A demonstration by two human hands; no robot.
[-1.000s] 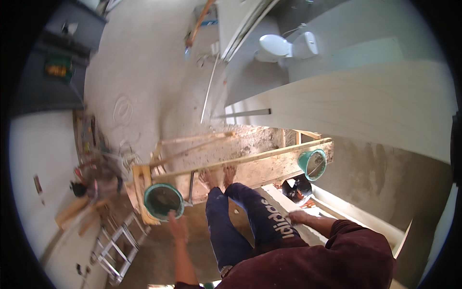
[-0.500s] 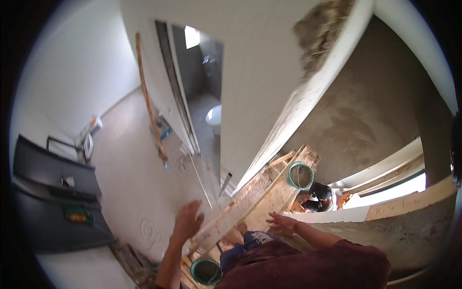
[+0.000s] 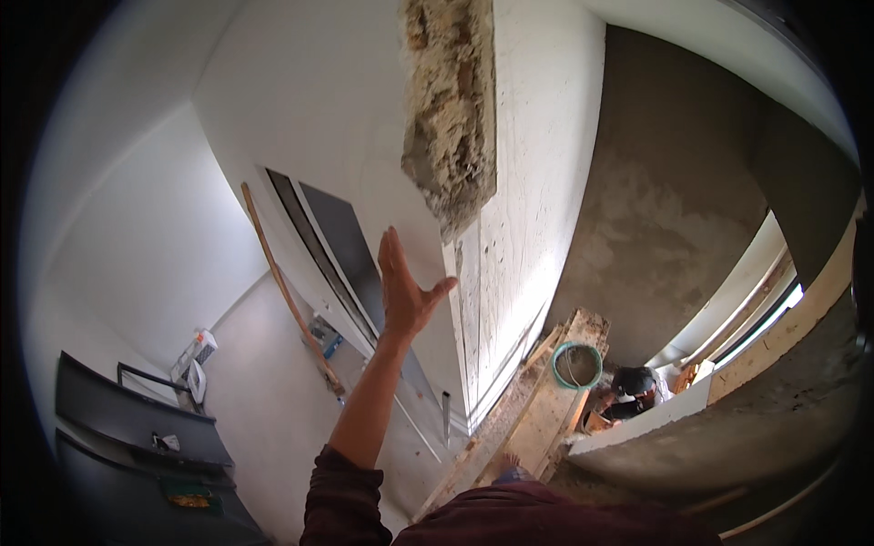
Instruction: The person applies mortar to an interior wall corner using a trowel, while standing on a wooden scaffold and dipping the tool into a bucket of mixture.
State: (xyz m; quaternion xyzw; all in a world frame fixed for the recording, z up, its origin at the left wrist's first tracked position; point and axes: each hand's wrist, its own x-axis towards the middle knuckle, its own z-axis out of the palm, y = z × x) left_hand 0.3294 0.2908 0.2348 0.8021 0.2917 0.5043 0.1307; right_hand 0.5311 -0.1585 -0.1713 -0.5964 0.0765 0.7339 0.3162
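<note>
My left hand (image 3: 407, 289) is raised with fingers stretched and the thumb spread away from them. It holds nothing. Just beyond it is the corner of a white wall (image 3: 514, 118); the thumb tip overlaps the corner edge, but I cannot tell whether it touches. Above the hand, a broken patch (image 3: 451, 109) on that corner shows rough masonry under the plaster. My right hand is out of the picture. On the wooden planks (image 3: 523, 428) below stands a green-rimmed bucket (image 3: 577, 365) with greyish stuff inside.
A person with a dark head covering (image 3: 635, 382) is low down beside the planks. Grey plastered wall (image 3: 655, 200) rises at the right. A long wooden pole (image 3: 273, 255) leans at the left, near dark panels (image 3: 137, 409). A ledge (image 3: 646, 421) runs along the lower right.
My left hand has risen toward the broken wall corner. My right hand has left the picture. The view has tilted up, and the second bucket at the bottom is out of sight.
</note>
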